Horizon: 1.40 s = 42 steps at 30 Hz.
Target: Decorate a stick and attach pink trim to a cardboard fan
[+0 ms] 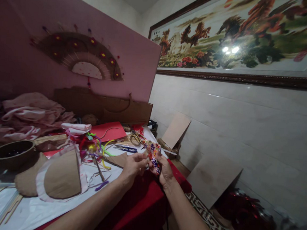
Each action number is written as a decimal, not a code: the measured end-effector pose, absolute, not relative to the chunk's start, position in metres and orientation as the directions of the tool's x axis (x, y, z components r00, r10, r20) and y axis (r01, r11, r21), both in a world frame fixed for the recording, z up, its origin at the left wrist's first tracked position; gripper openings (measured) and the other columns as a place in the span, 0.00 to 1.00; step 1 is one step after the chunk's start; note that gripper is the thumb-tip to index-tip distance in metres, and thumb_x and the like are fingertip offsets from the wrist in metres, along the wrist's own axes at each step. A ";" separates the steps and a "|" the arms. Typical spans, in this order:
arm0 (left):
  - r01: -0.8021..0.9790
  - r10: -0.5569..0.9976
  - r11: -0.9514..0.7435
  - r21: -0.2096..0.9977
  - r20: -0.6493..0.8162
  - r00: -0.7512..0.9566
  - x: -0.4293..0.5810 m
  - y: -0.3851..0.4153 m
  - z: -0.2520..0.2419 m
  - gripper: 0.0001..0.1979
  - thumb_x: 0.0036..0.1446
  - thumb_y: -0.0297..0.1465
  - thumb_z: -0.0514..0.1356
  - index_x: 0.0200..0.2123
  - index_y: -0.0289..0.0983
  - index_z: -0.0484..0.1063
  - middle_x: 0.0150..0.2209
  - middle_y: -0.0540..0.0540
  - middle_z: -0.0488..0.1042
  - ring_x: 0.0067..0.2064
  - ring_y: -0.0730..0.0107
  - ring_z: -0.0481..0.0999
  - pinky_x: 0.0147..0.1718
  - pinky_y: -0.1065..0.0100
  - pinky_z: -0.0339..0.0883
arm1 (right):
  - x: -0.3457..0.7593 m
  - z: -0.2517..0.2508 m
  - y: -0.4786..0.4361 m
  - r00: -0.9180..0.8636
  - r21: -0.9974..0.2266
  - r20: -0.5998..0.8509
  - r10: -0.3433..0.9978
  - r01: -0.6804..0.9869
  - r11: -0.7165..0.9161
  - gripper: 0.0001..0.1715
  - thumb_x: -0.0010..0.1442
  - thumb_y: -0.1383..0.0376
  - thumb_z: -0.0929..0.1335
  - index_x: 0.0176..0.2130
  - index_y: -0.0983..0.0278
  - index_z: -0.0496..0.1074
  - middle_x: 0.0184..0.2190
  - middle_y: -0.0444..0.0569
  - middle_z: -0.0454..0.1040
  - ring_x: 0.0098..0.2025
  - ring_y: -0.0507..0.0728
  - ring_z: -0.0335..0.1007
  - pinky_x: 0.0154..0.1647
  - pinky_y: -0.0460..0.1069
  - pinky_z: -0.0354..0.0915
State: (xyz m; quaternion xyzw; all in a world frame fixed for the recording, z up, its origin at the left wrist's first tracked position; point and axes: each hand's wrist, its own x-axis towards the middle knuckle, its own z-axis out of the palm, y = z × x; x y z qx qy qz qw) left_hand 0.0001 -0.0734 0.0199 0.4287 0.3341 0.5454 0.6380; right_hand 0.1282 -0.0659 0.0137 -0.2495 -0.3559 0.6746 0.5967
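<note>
A small piece of floral cloth (156, 151), white with purple, red and yellow flowers, is bunched up at the table's right edge. My right hand (165, 171) is closed around its right side. At the cloth's left edge, the fingers of my left hand (135, 167) are pinched together on it; their tips are partly hidden. Close by on the left lie blue-handled thread snips (128, 149) and a piece of brown cardboard (118, 159). Scissors with gold-coloured handles (135, 139) rest just behind the cloth.
Left on the white-covered table lie a half-round cardboard piece (62, 178) on pale fabric, a dark bowl (13, 153), coloured pipe cleaners (94, 147), red paper (108, 131) and crumpled pink cloth (37, 111). A decorated fan (81, 54) hangs on the pink board (137, 53) behind.
</note>
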 end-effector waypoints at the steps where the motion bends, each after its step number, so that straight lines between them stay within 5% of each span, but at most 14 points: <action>1: -0.390 0.983 0.005 0.921 0.068 0.173 0.001 -0.073 0.020 0.19 0.32 0.37 0.69 0.26 0.33 0.69 0.20 0.46 0.75 0.15 0.77 0.65 0.12 0.76 0.54 | 0.128 0.014 -0.066 -0.153 -0.787 0.089 0.984 -0.616 -0.024 0.18 0.48 0.60 0.73 0.37 0.65 0.67 0.19 0.42 0.71 0.15 0.47 0.62 0.08 0.39 0.54; 10: -0.283 0.986 -0.111 0.953 0.142 0.090 0.003 -0.075 0.016 0.13 0.43 0.38 0.65 0.23 0.34 0.69 0.17 0.50 0.72 0.15 0.75 0.65 0.11 0.76 0.55 | 0.127 0.015 -0.070 -0.277 -0.820 0.113 0.954 -0.568 -0.068 0.17 0.50 0.60 0.73 0.36 0.65 0.67 0.18 0.42 0.71 0.13 0.46 0.61 0.09 0.38 0.54; 26: -0.266 0.979 -0.173 0.948 0.137 -0.149 0.008 -0.082 0.012 0.13 0.47 0.35 0.61 0.17 0.38 0.62 0.14 0.55 0.60 0.18 0.75 0.59 0.17 0.73 0.52 | 0.131 0.010 -0.063 -0.165 -0.806 0.091 0.982 -0.591 -0.025 0.17 0.48 0.62 0.73 0.37 0.66 0.69 0.22 0.43 0.73 0.16 0.48 0.66 0.09 0.39 0.58; 32: -0.286 0.990 -0.123 0.950 0.098 -0.100 0.007 -0.078 0.010 0.19 0.51 0.41 0.56 0.15 0.38 0.60 0.11 0.56 0.55 0.13 0.78 0.52 0.13 0.73 0.46 | 0.135 0.007 -0.062 -0.173 -0.746 0.071 0.982 -0.663 -0.063 0.17 0.47 0.62 0.73 0.36 0.66 0.70 0.22 0.45 0.74 0.22 0.51 0.70 0.15 0.40 0.63; 38: -0.398 0.992 -0.062 0.915 0.100 0.073 0.009 -0.087 0.028 0.16 0.37 0.41 0.67 0.24 0.34 0.70 0.17 0.52 0.69 0.13 0.81 0.56 0.11 0.75 0.47 | 0.137 0.009 -0.063 -0.183 -0.696 0.081 0.980 -0.714 -0.075 0.15 0.46 0.61 0.73 0.34 0.66 0.71 0.21 0.45 0.74 0.21 0.52 0.69 0.15 0.43 0.61; 42: -0.463 0.987 -0.022 0.886 0.093 0.131 0.010 -0.090 0.035 0.16 0.35 0.38 0.68 0.26 0.32 0.72 0.18 0.52 0.69 0.14 0.82 0.57 0.12 0.76 0.49 | 0.138 0.008 -0.063 -0.200 -0.704 0.067 0.977 -0.704 -0.096 0.17 0.46 0.59 0.73 0.35 0.66 0.72 0.22 0.47 0.75 0.23 0.55 0.72 0.16 0.45 0.63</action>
